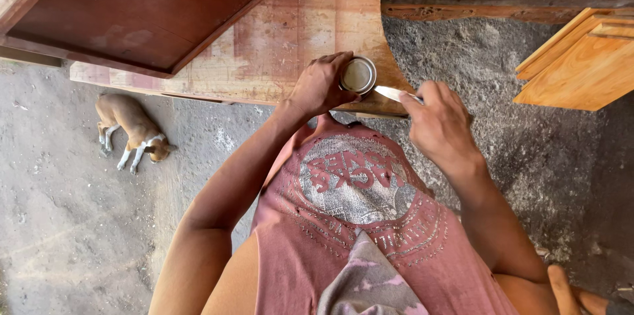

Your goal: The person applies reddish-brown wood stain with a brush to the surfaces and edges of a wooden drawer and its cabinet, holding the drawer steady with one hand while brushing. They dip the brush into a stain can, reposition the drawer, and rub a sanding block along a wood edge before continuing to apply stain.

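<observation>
At frame centre, the left hand (321, 84) grips a small round metal tin (358, 75), steadying it on the worn reddish wooden surface (297, 37); the right hand (439, 123), closed around a flat pale blade (391, 93), meets the tin's rim.

A brown-and-white dog (130, 129) lies on the ground (59, 222), left of the reddish board (290, 44). Pale wood panels (581, 64) sit well right of the board.
</observation>
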Demonstrator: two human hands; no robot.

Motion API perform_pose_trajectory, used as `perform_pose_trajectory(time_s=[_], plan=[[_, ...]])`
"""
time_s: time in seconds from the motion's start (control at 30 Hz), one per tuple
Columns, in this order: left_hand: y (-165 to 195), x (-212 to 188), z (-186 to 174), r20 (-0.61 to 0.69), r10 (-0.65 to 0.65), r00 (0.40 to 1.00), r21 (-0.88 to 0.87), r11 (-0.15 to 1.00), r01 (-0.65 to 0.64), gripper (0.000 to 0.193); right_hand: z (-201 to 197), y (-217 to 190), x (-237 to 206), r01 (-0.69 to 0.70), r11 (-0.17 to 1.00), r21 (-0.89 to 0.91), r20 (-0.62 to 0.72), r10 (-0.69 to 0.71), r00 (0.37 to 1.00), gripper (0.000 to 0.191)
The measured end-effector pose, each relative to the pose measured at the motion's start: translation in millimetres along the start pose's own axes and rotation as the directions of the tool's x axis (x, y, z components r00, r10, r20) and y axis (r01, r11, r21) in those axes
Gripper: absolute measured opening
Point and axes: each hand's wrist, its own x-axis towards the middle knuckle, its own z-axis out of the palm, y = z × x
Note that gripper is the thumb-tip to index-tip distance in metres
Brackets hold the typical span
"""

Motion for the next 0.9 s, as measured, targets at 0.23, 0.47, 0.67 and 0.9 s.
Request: perform_pose_trajectory(time_s=[0.23, 0.47, 0.67, 0.9], plan=[[-7, -5, 2, 0.002, 0.052, 0.999, 0.029, 0.998, -0.052, 0.094, -16, 21, -21, -0.26, 0.961, 0.096, -0.075, 0.268, 0.96, 0.03], [-3, 3, 12, 0.009, 0.048, 0.999, -0.004, 0.999, -0.048, 0.1, -2, 15, -16, -0.332, 0.898, 0.288, -0.106, 0.374, 0.921, 0.029], [4, -4, -1, -0.002, 0.038, 0.999, -0.081, 0.996, -0.038, 0.111, -5, 0, -2, -0.248, 0.92, 0.303, -0.198, 0.315, 0.928, 0.03], [-21, -41, -53, -0.163, 0.028, 0.986, -0.166, 0.985, -0.055, 0.094, -10, -49, 40, -0.355, 0.877, 0.324, -0.159, 0.42, 0.893, 0.031]])
